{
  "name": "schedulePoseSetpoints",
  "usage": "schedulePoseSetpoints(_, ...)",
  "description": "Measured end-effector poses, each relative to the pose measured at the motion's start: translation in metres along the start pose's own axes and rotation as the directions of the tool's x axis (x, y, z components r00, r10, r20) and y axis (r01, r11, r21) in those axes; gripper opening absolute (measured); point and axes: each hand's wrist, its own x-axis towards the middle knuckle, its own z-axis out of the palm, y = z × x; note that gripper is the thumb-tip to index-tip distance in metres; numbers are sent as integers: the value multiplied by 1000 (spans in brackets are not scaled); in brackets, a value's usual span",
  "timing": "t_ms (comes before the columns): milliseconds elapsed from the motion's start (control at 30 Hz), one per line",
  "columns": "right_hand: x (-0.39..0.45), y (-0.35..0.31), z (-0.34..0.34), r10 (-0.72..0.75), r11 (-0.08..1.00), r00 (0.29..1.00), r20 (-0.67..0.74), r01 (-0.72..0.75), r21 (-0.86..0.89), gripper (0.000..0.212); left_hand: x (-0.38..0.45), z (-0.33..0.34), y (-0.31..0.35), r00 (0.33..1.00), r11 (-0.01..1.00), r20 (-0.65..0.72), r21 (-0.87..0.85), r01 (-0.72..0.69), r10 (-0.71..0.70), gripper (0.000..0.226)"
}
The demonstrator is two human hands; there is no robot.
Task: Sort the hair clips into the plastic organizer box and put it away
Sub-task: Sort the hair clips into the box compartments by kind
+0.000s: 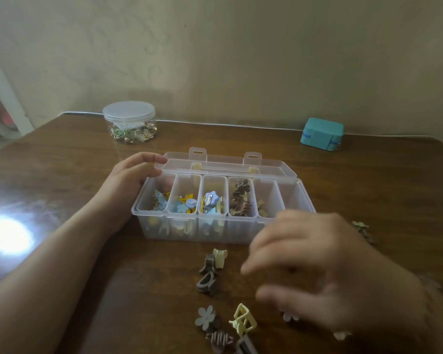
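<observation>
The clear plastic organizer box (189,232) stands open mid-table, its lid (223,164) tipped back. Its narrow compartments hold blue, yellow and brown hair clips; the far right one looks empty. My left hand (136,172) rests on the box's left end, fingers against the lid corner. My right hand (317,267) hovers blurred in front of the box's right end, fingers spread, nothing visible in it. Loose hair clips lie on the table in front: a cream and brown pair (214,261), a flower clip (205,319), a yellow claw clip (243,321).
A round clear jar (129,122) with small trinkets stands at the back left. A teal box (321,134) sits at the back right by the wall. More flower clips (362,228) lie right of the organizer. A bright glare spot marks the table's left side.
</observation>
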Motion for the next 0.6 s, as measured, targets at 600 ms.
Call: schedulePoseSetpoints(600, 2, 27, 2, 266, 932, 869, -417, -342, -119, 33, -1, 1, 1, 1000, 1000, 0, 15, 1, -1, 30)
